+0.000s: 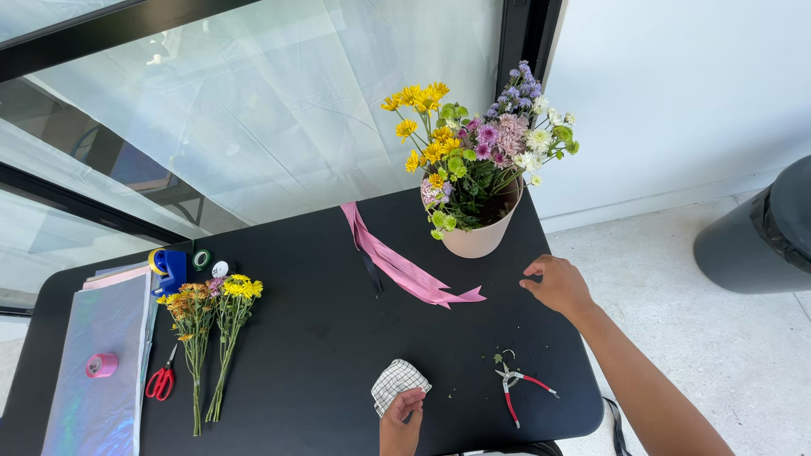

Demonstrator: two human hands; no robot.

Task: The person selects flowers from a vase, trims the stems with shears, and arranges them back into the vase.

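Pinching a checked cloth with my left hand at the near table edge, fingers closed on its corner. Right hand hovers loosely curled by the pot of flowers, seemingly empty, hard to tell. Pink ribbon lies between; red pliers just right of the cloth.

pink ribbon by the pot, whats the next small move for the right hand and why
Probably slide the right hand a little left to pinch the forked end of the pink ribbon. That hand is empty, fingers loosely curled, on the black table just right of the ribbon tip, while the left hand is busy on the checked cloth. The ribbon lies loose beside the flower pot.
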